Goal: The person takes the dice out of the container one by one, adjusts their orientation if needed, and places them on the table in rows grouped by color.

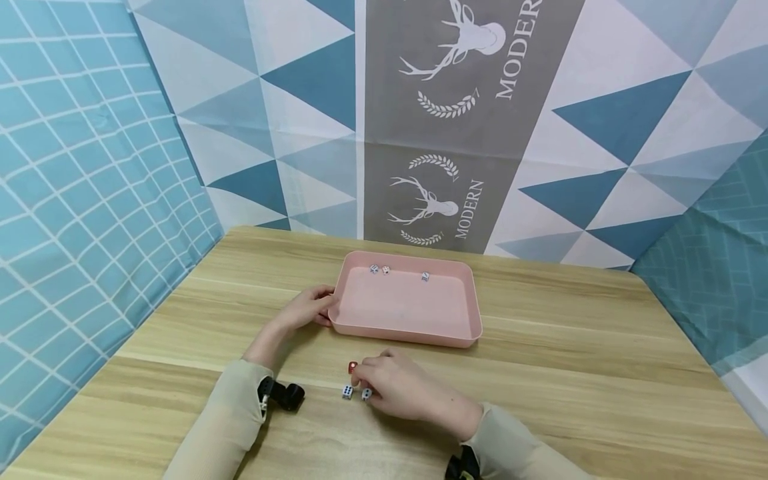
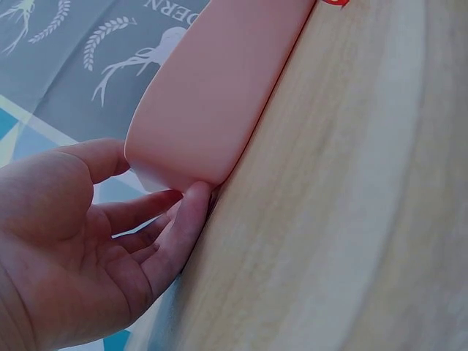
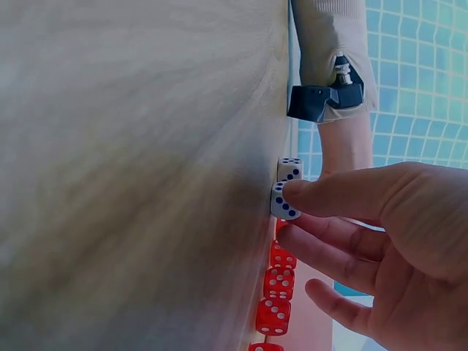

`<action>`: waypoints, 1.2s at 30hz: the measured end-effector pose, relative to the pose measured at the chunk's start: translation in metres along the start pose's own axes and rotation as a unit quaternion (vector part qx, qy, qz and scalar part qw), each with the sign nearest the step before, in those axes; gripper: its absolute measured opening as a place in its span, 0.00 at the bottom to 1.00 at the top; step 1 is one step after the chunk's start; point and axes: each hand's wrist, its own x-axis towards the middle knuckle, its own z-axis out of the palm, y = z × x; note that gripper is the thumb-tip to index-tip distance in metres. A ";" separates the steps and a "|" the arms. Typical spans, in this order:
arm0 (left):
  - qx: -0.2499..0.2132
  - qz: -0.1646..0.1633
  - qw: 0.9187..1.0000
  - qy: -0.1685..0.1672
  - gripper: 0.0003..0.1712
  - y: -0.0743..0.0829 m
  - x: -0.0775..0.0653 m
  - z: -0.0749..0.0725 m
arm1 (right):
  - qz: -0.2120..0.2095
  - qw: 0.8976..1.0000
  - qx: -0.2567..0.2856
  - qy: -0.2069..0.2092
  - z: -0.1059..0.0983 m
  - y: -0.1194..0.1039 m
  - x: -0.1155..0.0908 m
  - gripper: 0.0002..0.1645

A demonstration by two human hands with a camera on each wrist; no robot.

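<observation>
In the head view a shallow pink tray [image 1: 405, 300] lies on the table, with three white dice [image 1: 425, 276] along its far side. My left hand [image 1: 307, 308] holds the tray's left end. The left wrist view shows its fingers [image 2: 194, 212] against the outer wall near the corner. In front of the tray my right hand [image 1: 402, 387] pinches a white die [image 3: 284, 201] between thumb and finger, low at the table. Another white die [image 1: 347, 392] stands beside it. A red die [image 1: 353, 367] shows past the fingers; several red dice [image 3: 279, 282] line up in the right wrist view.
The wood-grain table [image 1: 570, 360] reaches to a patterned cloth [image 1: 318, 120] at the back. Tiled-pattern cloth [image 1: 78, 160] hangs at the left. Each forearm wears a black wrist camera [image 1: 288, 395].
</observation>
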 end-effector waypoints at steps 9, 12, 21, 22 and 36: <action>-0.013 -0.003 1.000 -0.009 0.26 0.000 0.002 -0.001 | 0.022 1.000 0.020 0.002 -0.004 0.007 -0.003 0.11; -0.017 -0.006 1.000 -0.010 0.26 0.000 0.002 -0.001 | 0.035 0.999 0.035 0.001 -0.008 0.014 -0.003 0.10; -0.006 -0.005 1.000 -0.004 0.25 0.000 0.001 0.000 | 0.078 0.996 0.039 0.019 -0.023 0.036 -0.006 0.07; -0.005 -0.003 1.000 -0.005 0.25 0.000 0.001 0.000 | 0.082 0.996 0.036 0.022 -0.024 0.039 -0.007 0.07; -0.002 -0.011 1.000 0.005 0.26 0.000 0.002 0.001 | 0.176 0.982 0.018 0.065 -0.033 0.095 -0.012 0.04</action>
